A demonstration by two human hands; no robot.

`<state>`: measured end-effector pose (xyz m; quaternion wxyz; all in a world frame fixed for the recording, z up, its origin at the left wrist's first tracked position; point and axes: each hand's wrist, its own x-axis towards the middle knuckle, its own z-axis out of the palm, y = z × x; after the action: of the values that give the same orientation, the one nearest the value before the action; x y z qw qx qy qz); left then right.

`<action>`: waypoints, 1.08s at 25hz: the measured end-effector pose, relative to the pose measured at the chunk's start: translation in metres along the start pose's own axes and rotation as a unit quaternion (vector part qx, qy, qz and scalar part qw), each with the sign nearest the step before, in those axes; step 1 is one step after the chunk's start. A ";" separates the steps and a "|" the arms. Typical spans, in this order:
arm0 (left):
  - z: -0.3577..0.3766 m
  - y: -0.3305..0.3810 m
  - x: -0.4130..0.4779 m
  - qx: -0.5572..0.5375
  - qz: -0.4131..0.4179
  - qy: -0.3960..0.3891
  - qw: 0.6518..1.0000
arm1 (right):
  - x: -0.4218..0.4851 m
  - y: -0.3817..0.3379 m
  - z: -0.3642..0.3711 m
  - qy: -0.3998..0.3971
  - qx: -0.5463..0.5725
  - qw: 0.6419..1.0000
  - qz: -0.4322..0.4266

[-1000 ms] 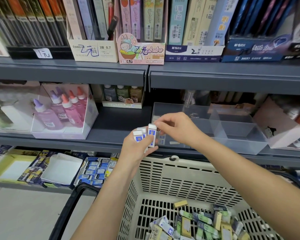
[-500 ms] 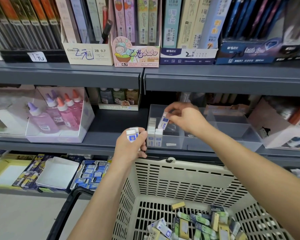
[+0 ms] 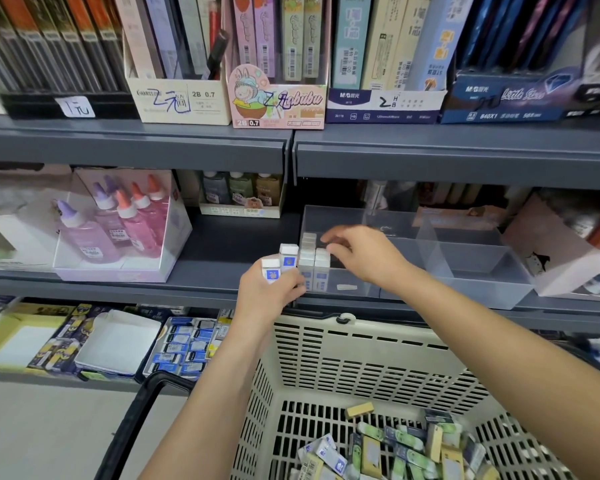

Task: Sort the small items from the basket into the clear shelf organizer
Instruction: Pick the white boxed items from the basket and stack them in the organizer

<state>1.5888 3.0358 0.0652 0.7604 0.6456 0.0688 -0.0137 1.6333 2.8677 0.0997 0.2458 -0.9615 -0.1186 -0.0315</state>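
Glue bottles [image 3: 118, 230]: in an open display box well to the left of the clear shelf organizer [image 3: 482, 289], on the same shelf; no part of this job.
Left hand [image 3: 267, 296]: just outside the organizer's left front corner, its fingers [image 3: 291, 284] clamped round two white erasers [image 3: 280, 263], which stand up out of the fist with blue labels toward the camera.
Row of white erasers [image 3: 314, 268]: on end inside the organizer's leftmost compartment, against its left wall, packed side by side from front to back.
Right hand [image 3: 368, 261]: reaching over the organizer's front wall into that same compartment, fingers [image 3: 336, 239] curled with the tips at the top of the row; whether they pinch an eraser or only touch the row, I cannot tell.
Further compartments: to the right of that hand, set off by clear dividers.
Basket [image 3: 378, 358]: directly below the organizer's front edge, with loose small items [image 3: 392, 452] in white, green and yellow heaped in its bottom.
Step in hand: as I judge it, seating one eraser into the row while the left hand holds the reserve.
Next move: likely the right hand goes to the left hand for another eraser, which must go in upright and tight against the last so the row does not topple. With so much in the basket, the sorting looks far from done.
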 end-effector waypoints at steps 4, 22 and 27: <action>0.004 0.003 -0.004 -0.009 -0.001 -0.033 0.999 | -0.014 -0.020 -0.005 -0.005 0.181 0.983 -0.029; 0.002 0.005 -0.002 0.009 0.010 0.026 1.000 | 0.023 0.010 -0.013 0.096 0.161 0.979 0.085; 0.001 0.002 -0.003 0.021 0.048 0.008 0.999 | 0.024 0.008 0.005 0.006 0.127 0.989 0.079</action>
<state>1.5859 3.0350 0.0676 0.7458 0.6642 0.0438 0.0270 1.6587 2.8681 0.0947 0.3687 -0.9285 -0.0440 -0.0027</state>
